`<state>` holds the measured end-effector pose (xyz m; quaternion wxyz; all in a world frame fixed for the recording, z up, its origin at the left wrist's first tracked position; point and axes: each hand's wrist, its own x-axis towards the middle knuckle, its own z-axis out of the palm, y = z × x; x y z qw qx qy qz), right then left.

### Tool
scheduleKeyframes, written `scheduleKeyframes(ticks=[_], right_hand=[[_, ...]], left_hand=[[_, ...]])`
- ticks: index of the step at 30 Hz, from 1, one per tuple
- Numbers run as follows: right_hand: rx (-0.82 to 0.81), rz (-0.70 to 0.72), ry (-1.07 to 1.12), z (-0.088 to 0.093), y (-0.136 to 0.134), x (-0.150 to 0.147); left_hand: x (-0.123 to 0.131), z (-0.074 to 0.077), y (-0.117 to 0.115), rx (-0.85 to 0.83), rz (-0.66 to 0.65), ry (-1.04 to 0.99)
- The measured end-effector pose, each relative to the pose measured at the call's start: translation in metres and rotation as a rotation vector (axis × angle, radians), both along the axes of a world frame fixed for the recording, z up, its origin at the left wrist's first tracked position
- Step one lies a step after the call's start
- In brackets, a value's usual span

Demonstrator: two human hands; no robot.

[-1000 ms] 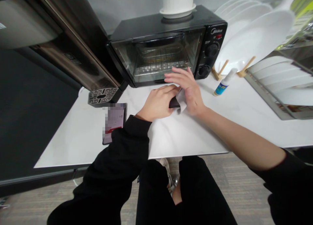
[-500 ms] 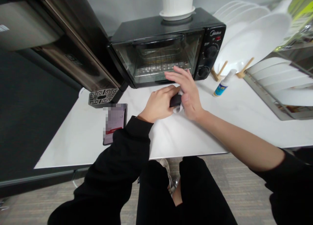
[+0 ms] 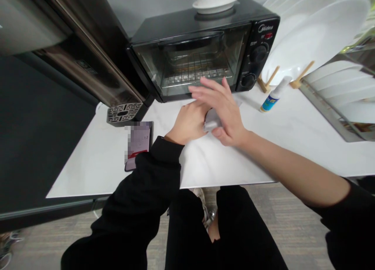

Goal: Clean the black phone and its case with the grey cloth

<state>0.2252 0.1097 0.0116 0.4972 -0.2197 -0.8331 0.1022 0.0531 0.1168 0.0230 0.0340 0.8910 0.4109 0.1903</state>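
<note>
My left hand [image 3: 189, 121] is closed, knuckles up, just above the white countertop. It grips a small black object, now covered, whose kind I cannot make out. A thin grey cloth [image 3: 212, 119] lies over that object, between my two hands. Over the cloth is my right hand [image 3: 227, 115], its upper fingers stretched out and its thumb against the near edge. The cloth runs under my right palm, and a corner of it shows on the far side. Right of my hands stands a small spray bottle [image 3: 274, 96] with a blue label.
A black toaster oven [image 3: 190, 63] stands just behind my hands, with a white pot [image 3: 215, 0] on top. A phone [image 3: 139, 145] lies left of my forearm, near a dispenser's drip tray [image 3: 123, 113]. White plates [image 3: 316, 39] stand in wooden holders at the right, beside a dish rack [image 3: 331, 117].
My right hand has shifted slightly left and nearer, bringing the cloth over the black object, which showed before. My left hand stays nearly in place. The view has shifted a little.
</note>
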Motion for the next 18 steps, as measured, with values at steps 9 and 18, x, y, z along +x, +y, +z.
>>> scheduleKeyframes(ticks=[9,18], right_hand=[[0.088,0.007,0.015,-0.001,0.004,0.002],[0.179,0.007,0.066,-0.007,0.012,0.002]], left_hand=[[0.002,0.000,-0.001,0.030,-0.032,0.034],[0.004,-0.001,-0.001,0.043,-0.057,0.010]])
